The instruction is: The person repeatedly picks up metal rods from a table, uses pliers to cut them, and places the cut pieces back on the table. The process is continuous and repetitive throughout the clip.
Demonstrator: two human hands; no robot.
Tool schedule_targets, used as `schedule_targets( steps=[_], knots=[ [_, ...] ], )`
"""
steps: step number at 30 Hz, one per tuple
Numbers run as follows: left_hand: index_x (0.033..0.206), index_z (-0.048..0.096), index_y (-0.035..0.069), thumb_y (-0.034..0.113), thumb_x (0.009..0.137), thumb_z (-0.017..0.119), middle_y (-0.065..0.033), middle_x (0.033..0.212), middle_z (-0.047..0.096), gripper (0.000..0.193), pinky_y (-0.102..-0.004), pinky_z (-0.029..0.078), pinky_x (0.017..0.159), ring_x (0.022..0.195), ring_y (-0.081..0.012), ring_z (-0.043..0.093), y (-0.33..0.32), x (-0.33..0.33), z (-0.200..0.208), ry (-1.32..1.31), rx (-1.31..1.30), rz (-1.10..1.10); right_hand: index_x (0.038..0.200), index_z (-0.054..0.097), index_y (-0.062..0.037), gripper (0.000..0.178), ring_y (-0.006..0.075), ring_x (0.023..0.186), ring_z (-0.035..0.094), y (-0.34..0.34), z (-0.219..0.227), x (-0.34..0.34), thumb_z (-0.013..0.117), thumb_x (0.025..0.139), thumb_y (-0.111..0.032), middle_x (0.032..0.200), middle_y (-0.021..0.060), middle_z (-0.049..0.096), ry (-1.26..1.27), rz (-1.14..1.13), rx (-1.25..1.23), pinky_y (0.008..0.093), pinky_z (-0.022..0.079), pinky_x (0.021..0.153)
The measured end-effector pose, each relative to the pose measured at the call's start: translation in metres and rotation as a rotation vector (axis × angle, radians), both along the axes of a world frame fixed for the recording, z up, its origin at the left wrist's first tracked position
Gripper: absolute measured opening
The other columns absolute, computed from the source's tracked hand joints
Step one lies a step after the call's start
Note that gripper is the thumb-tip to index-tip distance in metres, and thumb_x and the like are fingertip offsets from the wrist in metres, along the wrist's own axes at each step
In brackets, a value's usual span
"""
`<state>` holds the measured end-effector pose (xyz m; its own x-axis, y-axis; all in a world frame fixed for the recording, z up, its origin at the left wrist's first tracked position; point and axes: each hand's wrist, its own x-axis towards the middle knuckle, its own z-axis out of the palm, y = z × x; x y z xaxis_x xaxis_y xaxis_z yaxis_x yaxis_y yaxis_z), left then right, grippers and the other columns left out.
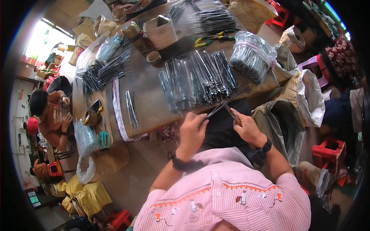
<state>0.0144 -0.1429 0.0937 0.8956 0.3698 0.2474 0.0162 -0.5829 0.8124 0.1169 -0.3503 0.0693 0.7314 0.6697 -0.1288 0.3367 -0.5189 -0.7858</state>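
Note:
My left hand (194, 129) is closed on the lower end of a few thin dark metal strips (225, 102), which slant up and to the right over the table's near edge. My right hand (247, 128) grips a narrow flat metal tool (232, 115) with a brownish handle, its tip close to the strips. I cannot tell the tool's exact kind, or whether it touches them. Just beyond my hands, a wide row of similar metal strips (196, 79) lies on the table. A smaller group of strips (132, 109) is further left.
The table (150, 111) also bears a plastic-wrapped bundle of strips (251, 56), pliers (216, 37), a thermos (133, 32), a cup (153, 58) and teal-handled scissors (104, 138). Open sacks (287, 125) stand at the right, with a red stool (328, 152). Another person (52, 119) sits at the left.

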Motion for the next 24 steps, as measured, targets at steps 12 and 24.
schedule_targets(
  steps=[12, 24],
  knots=[
    [0.089, 0.068, -0.002, 0.013, 0.084, 0.062, -0.0228, 0.083, 0.057, 0.016, -0.0475, 0.045, 0.071, 0.079, -0.0401, 0.056, 0.141, -0.049, -0.052, 0.050, 0.324, 0.650, 0.091, 0.054, 0.0014, 0.017, 0.0129, 0.064, 0.053, 0.015, -0.017, 0.001, 0.049, 0.076, -0.003, 0.071, 0.0050, 0.055, 0.248, -0.070, 0.229, 0.0267, 0.044, 0.061],
    [0.086, 0.071, 0.001, 0.020, 0.084, 0.063, -0.0223, 0.084, 0.061, 0.020, -0.0474, 0.046, 0.075, 0.084, -0.0397, 0.058, 0.226, -0.090, -0.115, 0.339, 0.484, 0.912, 0.087, 0.055, 0.0008, 0.013, 0.0113, 0.063, 0.054, 0.011, -0.020, -0.006, 0.048, 0.077, -0.001, 0.071, 0.0045, 0.055, 0.353, -0.141, 0.280, 0.0253, 0.045, 0.059]
  ],
)
